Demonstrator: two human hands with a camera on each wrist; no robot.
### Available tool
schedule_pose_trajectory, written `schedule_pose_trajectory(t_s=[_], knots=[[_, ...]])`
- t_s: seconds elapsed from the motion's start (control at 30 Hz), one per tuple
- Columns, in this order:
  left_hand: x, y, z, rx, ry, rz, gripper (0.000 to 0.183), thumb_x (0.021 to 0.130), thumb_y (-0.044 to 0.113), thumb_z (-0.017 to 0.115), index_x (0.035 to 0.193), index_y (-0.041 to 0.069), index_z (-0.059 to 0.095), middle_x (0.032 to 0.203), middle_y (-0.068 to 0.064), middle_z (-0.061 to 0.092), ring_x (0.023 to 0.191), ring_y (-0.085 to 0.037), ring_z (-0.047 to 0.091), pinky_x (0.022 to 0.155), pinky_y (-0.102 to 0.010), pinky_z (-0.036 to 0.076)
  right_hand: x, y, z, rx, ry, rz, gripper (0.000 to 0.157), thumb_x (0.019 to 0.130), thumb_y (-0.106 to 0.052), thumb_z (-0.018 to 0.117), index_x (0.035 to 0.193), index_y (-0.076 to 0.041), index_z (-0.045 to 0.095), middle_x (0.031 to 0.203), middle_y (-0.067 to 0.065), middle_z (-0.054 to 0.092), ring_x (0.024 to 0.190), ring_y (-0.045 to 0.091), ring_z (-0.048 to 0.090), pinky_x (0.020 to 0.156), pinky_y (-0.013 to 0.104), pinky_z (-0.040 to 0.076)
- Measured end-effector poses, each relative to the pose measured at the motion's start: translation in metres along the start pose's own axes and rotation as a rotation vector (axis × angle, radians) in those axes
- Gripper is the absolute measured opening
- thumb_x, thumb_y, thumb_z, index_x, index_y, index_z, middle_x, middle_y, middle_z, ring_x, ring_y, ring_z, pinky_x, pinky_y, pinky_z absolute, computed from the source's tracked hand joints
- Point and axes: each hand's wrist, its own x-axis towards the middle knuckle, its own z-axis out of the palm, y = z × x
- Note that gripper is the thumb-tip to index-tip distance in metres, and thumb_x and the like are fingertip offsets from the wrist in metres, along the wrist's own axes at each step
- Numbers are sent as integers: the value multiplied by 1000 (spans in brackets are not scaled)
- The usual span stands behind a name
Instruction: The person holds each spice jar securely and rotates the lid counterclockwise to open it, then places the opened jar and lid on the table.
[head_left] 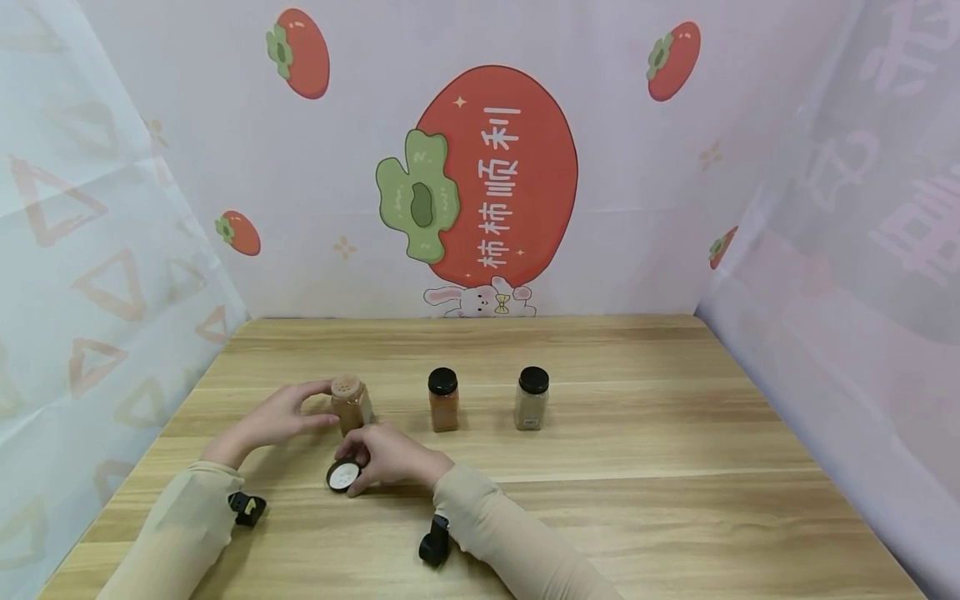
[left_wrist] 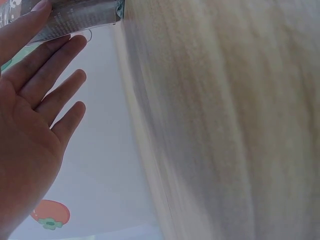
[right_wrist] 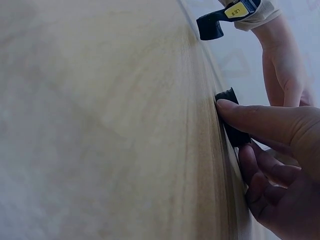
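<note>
A seasoning jar of brown powder stands at the left with its perforated shaker top showing. My left hand holds this jar from its left side, thumb and index finger about it; in the left wrist view the thumb crosses the jar and the other fingers spread out fairly straight. In front of the jar, my right hand pinches a black screw lid by its edge, its white inner face upward. The right wrist view shows thumb and fingers on the lid, low at the tabletop.
Two more jars with black lids stand to the right: one with orange-brown powder, another with pale beige contents. They share the wooden table. Printed white cloth encloses the back and sides. Each wrist carries a black camera.
</note>
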Motion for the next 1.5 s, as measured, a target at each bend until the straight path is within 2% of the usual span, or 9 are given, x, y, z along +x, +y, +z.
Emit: schedule_pose_trajectory(t_s=[0.27,0.43,0.63,0.73,1.0,1.2,1.5], knots=[[-2,4,-1,8,3,1,66,86,37,69,137,2,47,136,-21,52,126,-46,45,100,-65,35,-1,-1,-3,33,-10,7,47,68,-17,86,109,-12,65,100,-6,67,78,-5,56,69,5,44],[-4,4,-1,10,10,4,64,86,36,68,135,1,48,135,-23,52,125,-47,45,99,-66,35,-4,-1,-6,91,-23,26,48,68,-14,86,111,-11,64,102,-6,67,81,-3,58,71,7,46],[-7,2,1,7,46,19,56,86,34,69,130,3,53,131,-21,56,123,-46,48,99,-65,36,-9,1,-11,154,-48,45,49,71,-15,84,114,-11,62,106,-5,65,86,-1,58,75,8,47],[-9,2,1,7,67,39,52,87,32,68,128,4,54,130,-20,57,121,-46,49,98,-66,37,-12,3,-13,141,-60,33,48,73,-18,82,116,-12,61,109,-5,65,89,-1,60,77,8,47],[-16,6,1,7,97,20,50,89,31,66,129,5,54,131,-18,56,122,-45,48,99,-66,36,-24,8,-24,50,-67,-33,40,82,-27,75,116,-12,62,112,-3,66,98,2,62,82,10,48],[-21,8,1,6,101,19,48,89,28,66,129,5,53,132,-18,56,123,-45,47,98,-67,36,-34,12,-33,25,-57,-84,37,86,-27,71,117,-10,62,114,-1,66,100,5,62,82,9,48],[-29,16,3,32,120,24,42,89,31,65,124,8,58,126,-14,61,118,-42,52,96,-63,40,-52,17,-48,18,-51,-81,36,89,-29,67,119,-10,62,118,1,65,105,9,62,85,13,50]])
